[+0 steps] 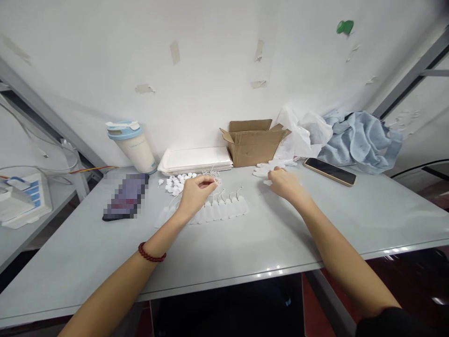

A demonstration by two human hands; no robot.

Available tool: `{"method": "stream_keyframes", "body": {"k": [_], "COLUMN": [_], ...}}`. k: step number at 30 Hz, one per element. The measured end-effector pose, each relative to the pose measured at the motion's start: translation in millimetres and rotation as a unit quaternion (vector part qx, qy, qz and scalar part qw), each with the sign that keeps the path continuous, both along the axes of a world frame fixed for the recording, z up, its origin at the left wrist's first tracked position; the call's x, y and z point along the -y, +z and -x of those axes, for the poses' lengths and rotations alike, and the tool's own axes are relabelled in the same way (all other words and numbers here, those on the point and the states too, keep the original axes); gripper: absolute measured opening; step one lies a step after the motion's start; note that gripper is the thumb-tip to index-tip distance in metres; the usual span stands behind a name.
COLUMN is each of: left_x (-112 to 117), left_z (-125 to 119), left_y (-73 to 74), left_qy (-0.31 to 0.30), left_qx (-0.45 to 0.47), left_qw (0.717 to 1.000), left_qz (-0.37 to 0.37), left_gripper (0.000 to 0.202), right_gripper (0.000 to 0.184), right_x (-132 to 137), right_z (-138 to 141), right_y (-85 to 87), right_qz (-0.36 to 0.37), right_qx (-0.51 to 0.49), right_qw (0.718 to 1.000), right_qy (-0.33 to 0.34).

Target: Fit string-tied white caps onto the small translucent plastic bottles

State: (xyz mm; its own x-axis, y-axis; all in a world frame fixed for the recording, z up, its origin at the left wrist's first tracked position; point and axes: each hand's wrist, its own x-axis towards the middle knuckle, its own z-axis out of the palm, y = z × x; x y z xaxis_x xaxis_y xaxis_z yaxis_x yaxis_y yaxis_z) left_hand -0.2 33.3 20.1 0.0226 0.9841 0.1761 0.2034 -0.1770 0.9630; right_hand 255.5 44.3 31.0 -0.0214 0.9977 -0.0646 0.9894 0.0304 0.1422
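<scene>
My left hand [197, 192] is closed in a pinch on a small white piece just above a row of small white bottles [224, 209] lying on the grey table [245, 248]. A red bead bracelet sits on that wrist. Behind the hand lies a pile of small white caps [177, 183]. My right hand [286, 184] is curled with its fingers down, touching a heap of small white parts [264, 171] in front of the cardboard box [250, 142]. What its fingers hold is hidden.
A stack of white trays [196, 160] and a blue-lidded cup [132, 146] stand by the wall. A dark phone [125, 196] lies at the left, another phone [329, 171] at the right. White plastic bags [301, 131] and blue cloth [361, 138] are at the back right.
</scene>
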Motion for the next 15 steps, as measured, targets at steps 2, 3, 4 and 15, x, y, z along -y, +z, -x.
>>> {"method": "stream_keyframes", "body": {"k": [2, 3, 4, 15], "left_x": [4, 5, 7, 20], "left_z": [-3, -5, -6, -18], "left_y": [1.6, 2.1, 2.2, -0.8], "left_qy": [-0.006, -0.011, -0.019, -0.077], "left_qx": [0.008, 0.016, 0.026, 0.127], "left_qw": [1.000, 0.999, 0.998, 0.985], "left_qz": [0.023, 0.038, 0.054, 0.091], "left_gripper": [0.014, 0.014, 0.015, 0.027], "right_gripper": [0.026, 0.024, 0.023, 0.011], "right_x": [0, 1, 2, 26], "right_z": [2, 3, 6, 45], "right_y": [-0.3, -0.3, -0.1, -3.3], "right_qz": [-0.018, -0.033, -0.048, -0.075], "right_qx": [-0.039, -0.080, -0.135, -0.456], "right_qw": [0.999, 0.996, 0.988, 0.852], "right_qy": [0.016, 0.036, 0.060, 0.245]}}
